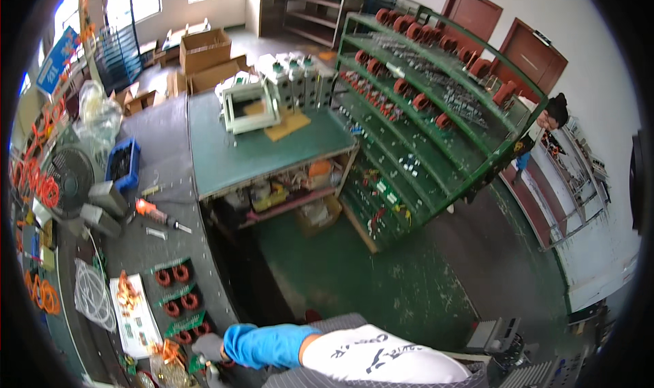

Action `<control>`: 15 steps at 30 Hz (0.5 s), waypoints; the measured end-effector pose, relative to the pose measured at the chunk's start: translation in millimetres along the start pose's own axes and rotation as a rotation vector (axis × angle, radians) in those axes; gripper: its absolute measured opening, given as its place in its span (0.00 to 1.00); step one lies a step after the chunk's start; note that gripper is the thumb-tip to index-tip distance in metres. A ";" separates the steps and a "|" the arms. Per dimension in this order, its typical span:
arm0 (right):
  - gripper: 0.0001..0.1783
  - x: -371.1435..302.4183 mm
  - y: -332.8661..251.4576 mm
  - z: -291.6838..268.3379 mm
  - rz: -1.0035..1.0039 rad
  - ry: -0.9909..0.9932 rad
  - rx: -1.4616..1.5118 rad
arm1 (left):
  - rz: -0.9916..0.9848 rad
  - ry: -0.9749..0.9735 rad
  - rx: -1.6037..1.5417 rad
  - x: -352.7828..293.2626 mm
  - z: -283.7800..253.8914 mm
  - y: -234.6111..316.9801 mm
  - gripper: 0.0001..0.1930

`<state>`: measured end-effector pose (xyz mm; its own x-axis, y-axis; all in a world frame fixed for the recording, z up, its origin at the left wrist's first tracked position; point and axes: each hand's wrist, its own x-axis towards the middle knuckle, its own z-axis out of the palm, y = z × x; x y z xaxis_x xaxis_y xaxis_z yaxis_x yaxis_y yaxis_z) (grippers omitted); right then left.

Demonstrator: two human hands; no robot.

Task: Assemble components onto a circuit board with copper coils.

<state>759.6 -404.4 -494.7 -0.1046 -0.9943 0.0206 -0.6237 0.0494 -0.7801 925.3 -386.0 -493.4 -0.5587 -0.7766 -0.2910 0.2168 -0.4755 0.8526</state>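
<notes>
At the frame's lower left, by a grey-gloved right hand (208, 348) whose fingers' opening and hold I can't tell, lies a green circuit board with round red coils (189, 326), probably stiff but fragile, best taken by its edges.

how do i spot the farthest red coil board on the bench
On the dark bench at the left, find the white sheet carrying orange bits. Just right of it runs a column of green boards with red coils. Pick the far-end board: it alone in that column has none beyond it.
</notes>
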 end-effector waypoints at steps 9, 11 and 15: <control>0.12 11.8 3.8 -20.1 0.027 -0.336 -0.102 | 0.146 -0.061 0.354 -7.3 6.7 12.2 0.18; 0.12 8.3 -0.9 -22.6 0.067 -0.310 -0.088 | 0.155 -0.053 0.451 -9.3 9.2 13.4 0.18; 0.14 0.1 0.6 -30.6 0.014 -0.295 0.062 | 0.168 -0.031 0.637 -13.0 17.3 19.9 0.18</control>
<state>735.5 -401.6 -476.0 0.1220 -0.9785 -0.1660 -0.5747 0.0667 -0.8157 923.0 -378.3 -465.1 -0.5836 -0.8021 -0.1266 -0.2073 -0.0035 0.9783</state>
